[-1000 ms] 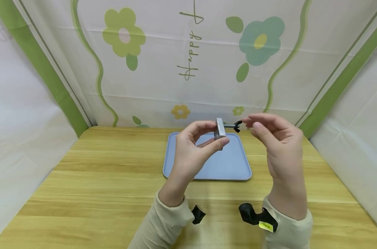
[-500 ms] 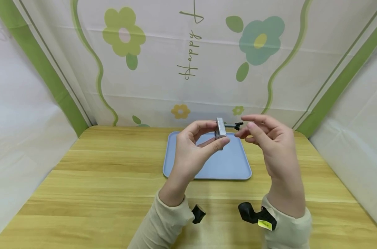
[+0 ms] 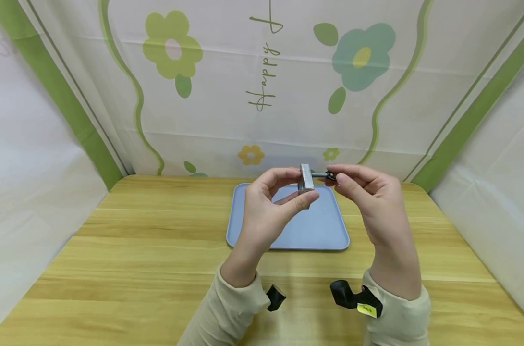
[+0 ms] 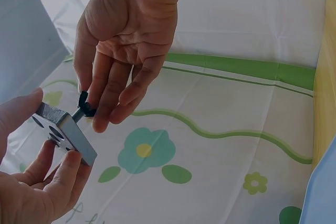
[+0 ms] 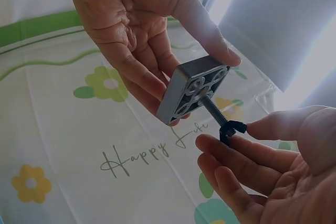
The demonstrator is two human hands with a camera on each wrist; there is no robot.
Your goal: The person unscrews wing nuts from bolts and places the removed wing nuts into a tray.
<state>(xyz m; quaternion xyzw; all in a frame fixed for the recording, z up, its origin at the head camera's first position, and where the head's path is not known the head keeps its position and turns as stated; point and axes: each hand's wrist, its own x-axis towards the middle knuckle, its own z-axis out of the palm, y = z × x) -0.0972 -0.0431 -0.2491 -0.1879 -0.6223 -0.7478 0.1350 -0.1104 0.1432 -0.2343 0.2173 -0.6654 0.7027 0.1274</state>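
Note:
My left hand holds a silver metal block by its edges, above the tray. In the right wrist view the block shows a hollow, ribbed face with round sockets; the left wrist view shows round holes in its other face. A threaded bolt sticks out of the ribbed face toward the right. Near the bolt's outer end is a black wing nut. The thumb and fingers of my right hand pinch the wing nut, partly covering it in the head view.
A light blue tray lies on the wooden table beneath the hands. White curtains with printed flowers and green bands stand behind and at both sides. A black wrist camera mount juts from the right sleeve.
My right hand has moved left to the wing nut, its fingers closing in around it. The wing nut has turned a little. My left hand and the block have stayed in place.

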